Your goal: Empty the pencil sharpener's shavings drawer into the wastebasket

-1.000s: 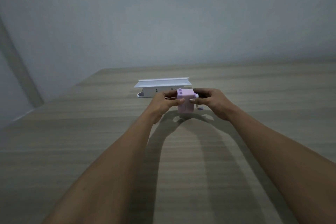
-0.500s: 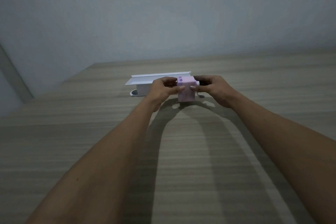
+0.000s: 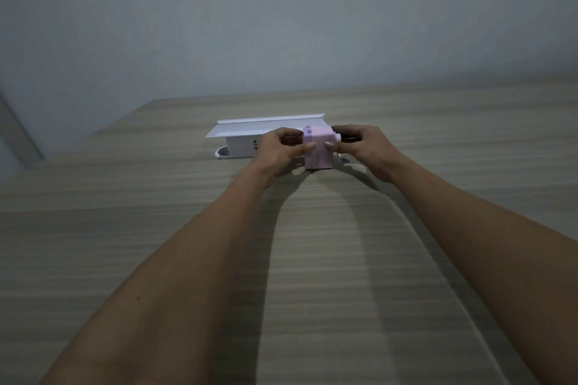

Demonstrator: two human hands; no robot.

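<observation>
A small pink box-shaped pencil sharpener (image 3: 319, 151) stands upright on the wooden table (image 3: 281, 259), far out in front of me. My left hand (image 3: 278, 148) grips its left side, thumb on the front face. My right hand (image 3: 364, 147) holds its right side near a small pale knob, thumb also on the front. The drawer sits flush in the body as far as I can tell. No wastebasket is in view.
Just behind the sharpener lies a long white plastic shelf-like holder (image 3: 250, 134) with a round loop at its left end. The table's left edge runs diagonally toward a grey wall (image 3: 281, 9).
Both hands stay on the sharpener. The view has tilted, so the sharpener and white holder sit higher in the frame than a second ago.
</observation>
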